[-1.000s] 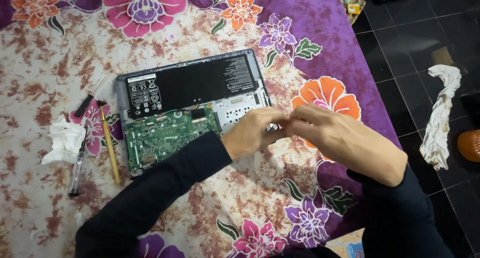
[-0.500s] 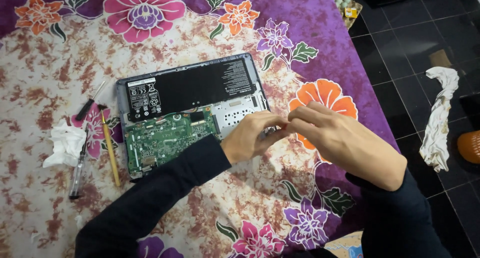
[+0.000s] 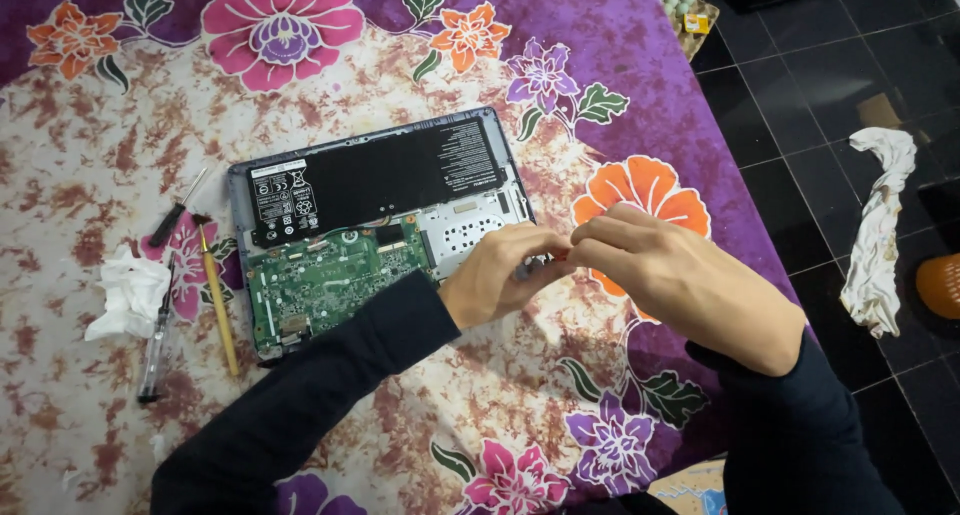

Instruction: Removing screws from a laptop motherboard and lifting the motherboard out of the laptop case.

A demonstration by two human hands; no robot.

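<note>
nothing has moved: both hands (image 3: pixel 560 260) stay pinched together over the opened laptop (image 3: pixel 380 225) corner.

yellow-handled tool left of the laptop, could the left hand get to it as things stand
Probably yes. The yellow-handled tool lies uncovered on the flowered cloth, beside the opened laptop. The left hand is at the laptop's right corner, so it would cross over the board.

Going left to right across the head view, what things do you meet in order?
Crumpled white tissue → yellow-handled tool → opened laptop → left hand → right hand, fingertips meeting the left's at the laptop's right edge → white rag on the dark floor tiles.
</note>
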